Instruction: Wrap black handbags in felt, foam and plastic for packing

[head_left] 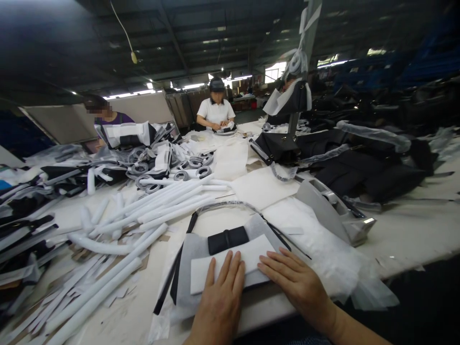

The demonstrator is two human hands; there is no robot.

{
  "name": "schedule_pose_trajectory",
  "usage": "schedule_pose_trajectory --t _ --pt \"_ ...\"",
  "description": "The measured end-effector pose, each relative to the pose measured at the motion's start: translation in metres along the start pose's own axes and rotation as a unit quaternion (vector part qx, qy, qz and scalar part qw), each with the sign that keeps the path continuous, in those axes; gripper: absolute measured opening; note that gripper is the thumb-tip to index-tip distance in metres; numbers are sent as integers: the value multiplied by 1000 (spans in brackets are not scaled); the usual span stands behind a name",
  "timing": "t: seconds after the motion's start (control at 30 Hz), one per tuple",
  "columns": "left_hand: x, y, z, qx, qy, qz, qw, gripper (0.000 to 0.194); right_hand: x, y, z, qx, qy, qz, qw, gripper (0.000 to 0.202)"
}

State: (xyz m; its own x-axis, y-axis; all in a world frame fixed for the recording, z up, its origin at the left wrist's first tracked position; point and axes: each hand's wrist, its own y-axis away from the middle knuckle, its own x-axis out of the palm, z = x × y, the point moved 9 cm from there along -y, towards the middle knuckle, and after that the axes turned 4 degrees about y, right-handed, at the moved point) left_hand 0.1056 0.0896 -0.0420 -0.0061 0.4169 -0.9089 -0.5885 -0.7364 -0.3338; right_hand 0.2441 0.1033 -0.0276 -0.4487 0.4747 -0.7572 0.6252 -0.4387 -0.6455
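Note:
A black handbag [227, 239] lies on the table in front of me, mostly covered by thin white tissue wrap. Its strap [230, 205], sheathed in clear plastic, arches away behind it. Across the bag's near part rests a white foam sheet [199, 275]. My left hand [223, 297] presses flat on this sheet, fingers stretched forward. At the sheet's right end lies my right hand [298, 282], fingers extended and pointing left over the edge of the sheet and wrap. Neither hand grips anything. The near edge of the bag is partly hidden under my hands.
Long white foam tubes [154, 215] and paper scraps spread to the left. A grey tape dispenser [330, 208] and clear plastic bags [323, 254] are on the right. Black bags [373, 163] pile up behind. A co-worker [216, 110] works across the table; another person [111, 115] is at left.

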Motion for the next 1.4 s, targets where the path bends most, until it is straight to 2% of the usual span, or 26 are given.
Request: schedule_pose_trajectory --t 0.13,0.23,0.33,0.43,0.5,0.57,0.63,0.7,0.77,0.87,1.0,1.07,1.1,1.2,1.23,1.3,1.4 --pt "-12 -24 -12 3 18 20 1000 45 -3 0 3 12 6 -8 1000 40" --pt "-9 -36 -21 13 26 9 1000 49 -6 -1 3 18 -2 -28 999 38" --pt "-2 -33 -25 3 3 -73 997 46 -7 -1 2 27 -14 -42 999 36" --pt "4 -22 -25 -8 10 -154 988 43 -7 3 2 26 -37 -24 999 37" --pt "9 -17 -23 -12 29 -169 985 44 -15 14 -2 50 -65 -33 996 38" --pt "11 -15 -21 -14 37 -165 985 44 -25 32 -19 139 -98 -63 983 37" --pt "14 -15 -20 -11 26 -144 989 42 -26 58 -44 285 -138 -74 946 33" --pt "18 -15 -21 -1 5 -119 993 41 -9 84 -61 416 -202 -29 886 34" --pt "19 -14 -22 7 -12 -107 994 45 12 98 -66 489 -275 36 827 44" --pt "17 -13 -22 3 -8 -111 994 50 34 91 -65 512 -366 109 770 62" --pt "11 -12 -18 -27 22 -126 991 54 37 60 -63 484 -458 156 729 54" --pt "9 -11 -15 -32 28 -130 991 57 32 47 -59 488 -516 143 690 48" --pt "8 -10 -14 -32 27 -129 991 57 30 42 -55 497 -555 129 654 47" --pt "6 -6 -10 -24 14 -122 992 61 27 31 -38 518 -677 77 517 45" --pt "4 -5 -9 -24 10 -123 992 63 27 27 -33 520 -703 60 481 43" --pt "1 -3 -6 -27 10 -125 992 65 26 22 -29 524 -727 29 442 36" --pt "-3 -1 0 -45 38 -129 990 57 25 16 -29 545 -722 2 427 30"
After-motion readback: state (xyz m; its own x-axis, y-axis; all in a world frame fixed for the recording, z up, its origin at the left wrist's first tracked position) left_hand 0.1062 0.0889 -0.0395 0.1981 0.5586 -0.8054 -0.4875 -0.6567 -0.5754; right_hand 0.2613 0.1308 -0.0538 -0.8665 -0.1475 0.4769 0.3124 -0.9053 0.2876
